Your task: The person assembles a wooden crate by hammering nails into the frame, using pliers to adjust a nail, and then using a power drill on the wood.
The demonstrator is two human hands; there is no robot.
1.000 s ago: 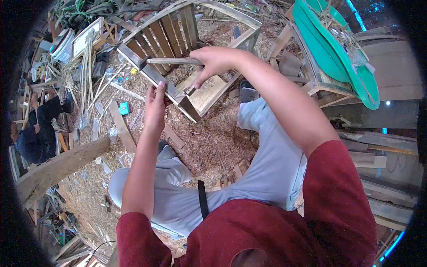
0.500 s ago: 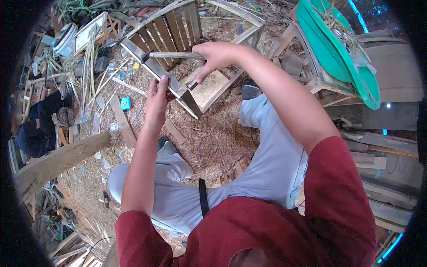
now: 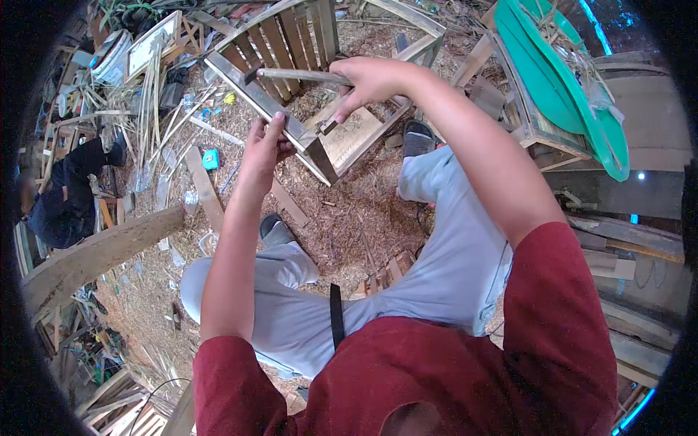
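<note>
A slatted wooden frame [image 3: 318, 155] stands tilted on the ground in front of me. My left hand [image 3: 265, 149] is closed on its near rail, with the thumb on top and the fingers partly hidden beneath. My right hand [image 3: 363, 83] grips a hammer [image 3: 305, 75] by its wooden handle. The dark hammer head lies over the rail's upper part, beyond my left thumb; whether it touches the wood I cannot tell. Below my right fingers, a small dark piece [image 3: 327, 127] sits at the frame's corner; its kind is unclear.
Wood shavings cover the ground [image 3: 338, 218]. A teal tape-measure-like object [image 3: 211, 159] lies left of the frame among loose boards. Green plastic chairs [image 3: 542, 87] rest on a wooden structure at the right. A person in dark clothes [image 3: 69, 192] is at the far left, near a curved plank [image 3: 109, 243].
The whole view has shifted slightly, so the frame and both hands appear a little further right. Both hands keep the same grip, and the hammer stays near the rail.
</note>
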